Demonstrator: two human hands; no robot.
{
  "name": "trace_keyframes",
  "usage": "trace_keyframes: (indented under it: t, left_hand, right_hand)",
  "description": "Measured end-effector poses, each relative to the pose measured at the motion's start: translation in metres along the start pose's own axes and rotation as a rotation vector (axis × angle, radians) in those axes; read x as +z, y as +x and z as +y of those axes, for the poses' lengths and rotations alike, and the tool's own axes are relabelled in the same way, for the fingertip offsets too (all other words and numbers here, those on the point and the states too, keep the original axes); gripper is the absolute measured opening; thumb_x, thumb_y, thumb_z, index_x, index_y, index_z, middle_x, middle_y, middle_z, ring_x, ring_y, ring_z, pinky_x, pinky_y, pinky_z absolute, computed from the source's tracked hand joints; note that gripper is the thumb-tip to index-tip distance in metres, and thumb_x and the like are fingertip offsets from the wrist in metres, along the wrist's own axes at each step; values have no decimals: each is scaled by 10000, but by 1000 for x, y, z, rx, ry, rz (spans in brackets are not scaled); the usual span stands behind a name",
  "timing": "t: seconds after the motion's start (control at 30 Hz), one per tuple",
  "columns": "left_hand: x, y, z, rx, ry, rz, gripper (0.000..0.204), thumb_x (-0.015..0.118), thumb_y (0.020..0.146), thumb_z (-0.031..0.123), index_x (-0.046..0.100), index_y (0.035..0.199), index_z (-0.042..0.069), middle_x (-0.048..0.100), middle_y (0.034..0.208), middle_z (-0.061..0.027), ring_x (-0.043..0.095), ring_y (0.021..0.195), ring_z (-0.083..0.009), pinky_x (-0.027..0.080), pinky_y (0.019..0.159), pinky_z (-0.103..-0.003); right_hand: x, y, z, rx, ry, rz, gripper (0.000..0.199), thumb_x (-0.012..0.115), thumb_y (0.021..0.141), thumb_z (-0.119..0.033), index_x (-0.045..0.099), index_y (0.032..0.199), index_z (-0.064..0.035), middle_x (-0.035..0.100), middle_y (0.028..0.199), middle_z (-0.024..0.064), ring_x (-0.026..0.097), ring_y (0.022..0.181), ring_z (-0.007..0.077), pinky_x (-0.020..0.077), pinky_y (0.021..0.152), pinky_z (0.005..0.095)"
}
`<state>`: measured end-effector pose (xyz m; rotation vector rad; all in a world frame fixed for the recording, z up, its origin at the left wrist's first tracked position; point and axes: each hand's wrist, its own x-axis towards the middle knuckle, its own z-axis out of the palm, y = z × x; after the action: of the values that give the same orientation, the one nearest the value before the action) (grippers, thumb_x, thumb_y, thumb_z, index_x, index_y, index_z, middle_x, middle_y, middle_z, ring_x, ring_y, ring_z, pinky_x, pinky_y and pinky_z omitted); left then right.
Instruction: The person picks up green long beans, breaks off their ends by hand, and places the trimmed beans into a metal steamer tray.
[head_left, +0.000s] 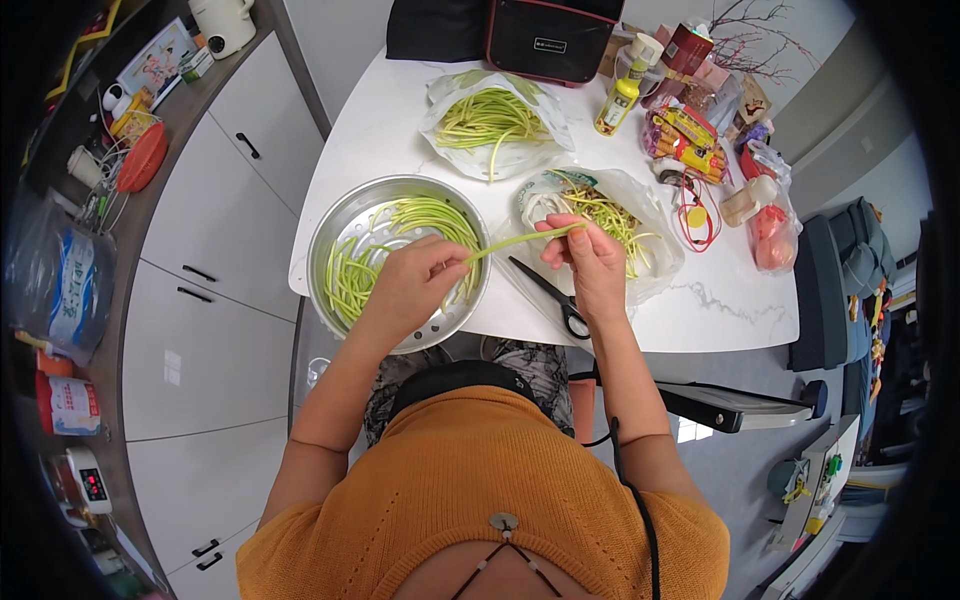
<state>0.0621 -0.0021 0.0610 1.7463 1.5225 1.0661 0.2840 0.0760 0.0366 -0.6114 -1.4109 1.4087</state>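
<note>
A single green garlic scape [520, 240] is stretched between my two hands. My left hand [418, 285] pinches one end, above the right side of a metal colander [322, 215]. My right hand [595, 265] holds the other end between thumb and fingers, its remaining fingers curled. Inside the colander lie two groups of garlic scapes [352, 280], long and green, with drain holes showing between them. Just left of my right wrist rest black scissors [545, 285], their blades angled toward the far left. Beyond my right hand, a plastic bag [655, 265] holds trimmed ends and scraps [610, 215].
Farther back, an open plastic bag [555, 125] holds more garlic scapes [490, 120]. A yellow bottle [620, 95], packaged sausages [685, 140], a red cord [698, 225] and a bag of red items [773, 240] sit at the right. A black case [550, 40] stands behind.
</note>
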Motion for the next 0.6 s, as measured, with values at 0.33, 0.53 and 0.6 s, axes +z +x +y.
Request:
trace_keyframes:
  t: [0.33,0.53,0.6]
  left_hand:
    - [4,1,-7,35,-107,138,135,644,796,90,645,899,3,579,713,-72,519,591,-133,419,559,-261]
    - [3,1,-5,-35,-66,41,121,631,830,40,633,936,-20,602,781,-20,517,658,-61,423,598,-204]
    - [4,1,-2,-31,-71,35,117,629,832,44,631,930,-19,606,778,-25,518,647,-62,423,592,-205]
  right_hand:
    - [-3,-1,-7,14,-133,13,291,532,933,-135,582,1185,3,660,1018,97,588,716,82,458,593,197]
    - [-13,-4,-8,77,168,-210,479,569,911,-364,547,1230,-8,657,1016,119,579,688,93,448,583,192]
    - [-10,-5,-10,119,212,-233,556,566,890,-435,534,1245,-9,654,1026,125,578,689,100,447,584,199]
